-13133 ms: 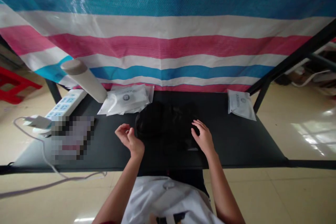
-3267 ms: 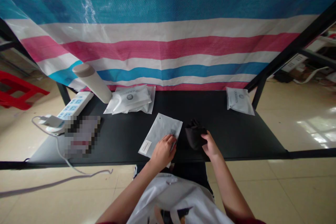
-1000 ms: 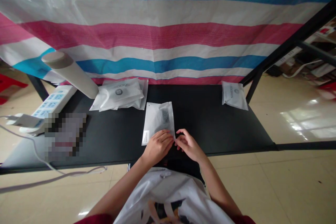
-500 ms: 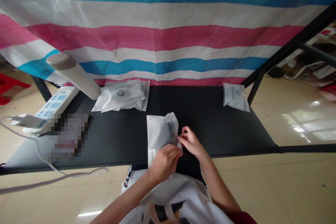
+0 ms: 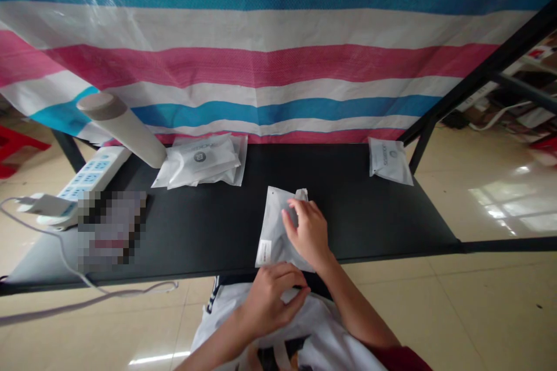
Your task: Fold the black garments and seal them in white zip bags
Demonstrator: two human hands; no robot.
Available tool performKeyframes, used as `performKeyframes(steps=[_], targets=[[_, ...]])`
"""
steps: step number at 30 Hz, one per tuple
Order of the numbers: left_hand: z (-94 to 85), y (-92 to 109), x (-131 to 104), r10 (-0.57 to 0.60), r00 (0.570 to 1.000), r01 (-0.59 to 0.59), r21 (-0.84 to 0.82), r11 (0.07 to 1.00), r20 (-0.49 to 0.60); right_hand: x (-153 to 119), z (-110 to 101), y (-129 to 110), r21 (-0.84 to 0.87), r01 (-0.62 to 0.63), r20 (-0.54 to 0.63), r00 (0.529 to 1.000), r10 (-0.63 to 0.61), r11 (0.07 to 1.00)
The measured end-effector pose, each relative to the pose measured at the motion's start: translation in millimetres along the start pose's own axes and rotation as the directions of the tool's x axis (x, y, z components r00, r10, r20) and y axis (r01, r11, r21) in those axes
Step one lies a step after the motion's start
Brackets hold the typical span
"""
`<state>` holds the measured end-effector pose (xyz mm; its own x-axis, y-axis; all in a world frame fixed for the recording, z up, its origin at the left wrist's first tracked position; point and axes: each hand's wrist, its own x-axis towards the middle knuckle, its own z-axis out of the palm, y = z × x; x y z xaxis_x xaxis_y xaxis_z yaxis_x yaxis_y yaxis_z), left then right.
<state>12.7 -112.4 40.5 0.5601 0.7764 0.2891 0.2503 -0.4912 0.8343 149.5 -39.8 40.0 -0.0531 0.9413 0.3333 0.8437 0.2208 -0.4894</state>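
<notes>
A white frosted zip bag [image 5: 274, 217] with something dark inside lies on the black table near its front edge. A small white label [image 5: 264, 252] with print sits at the bag's lower left. My right hand [image 5: 310, 232] is over the bag's right side, fingers apart and bent, covering part of it. The fingers seem to rest on the bag, though contact is hard to judge. Just below the bag's near edge is my left hand [image 5: 276, 295], fingers loosely curled toward the thumb, with a gap between and nothing visible in it.
Several similar white bags [image 5: 202, 162] lie stacked at the back left, and another bag [image 5: 390, 161] at the back right. A pale bottle [image 5: 126, 130], a white power strip [image 5: 93, 177], a blurred-out object [image 5: 115, 229] and a cable [image 5: 65, 249] occupy the left. Striped sheeting [image 5: 270, 64] hangs behind.
My left hand has let go of the bag's near edge and drawn back toward my body. My right hand has moved from the right edge onto the bag, which has shifted right and turned slightly.
</notes>
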Motion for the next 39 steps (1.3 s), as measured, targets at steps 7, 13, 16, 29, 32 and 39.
performKeyframes(steps=[7, 13, 16, 29, 32, 39], targets=[[-7.3, 14, -19, -0.034, 0.970, 0.064, -0.118, 0.991, 0.242, -44, 26, -15, -0.062, 0.199, 0.261, 0.949, -0.177, 0.978], [-17.0, 6, -15, -0.091, 0.983, 0.110, -0.117, 0.987, 0.157, 9, 7, 82, -0.199, 0.117, 0.126, 0.988, -0.093, 0.973], [-23.8, 4, -10, -0.084, 0.991, 0.096, -0.116, 0.989, 0.108, 33, -7, 118, -0.287, 0.027, -0.013, 0.999, -0.032, 0.958], [-168.3, -79, 54, -0.114, 0.813, 0.430, 0.456, 0.779, -0.571, 1, 15, 111, -0.163, 0.116, 0.128, 0.987, -0.095, 0.980], [-216.0, -108, 72, -0.101, 0.812, 0.517, 0.627, 0.583, -0.575, 2, 17, 115, -0.167, 0.094, 0.121, 0.990, -0.074, 0.982], [-280.3, -142, 115, -0.276, 0.891, 0.453, 0.740, 0.497, -0.360, 1, 21, 117, -0.161, 0.102, 0.091, 0.992, -0.088, 0.982]])
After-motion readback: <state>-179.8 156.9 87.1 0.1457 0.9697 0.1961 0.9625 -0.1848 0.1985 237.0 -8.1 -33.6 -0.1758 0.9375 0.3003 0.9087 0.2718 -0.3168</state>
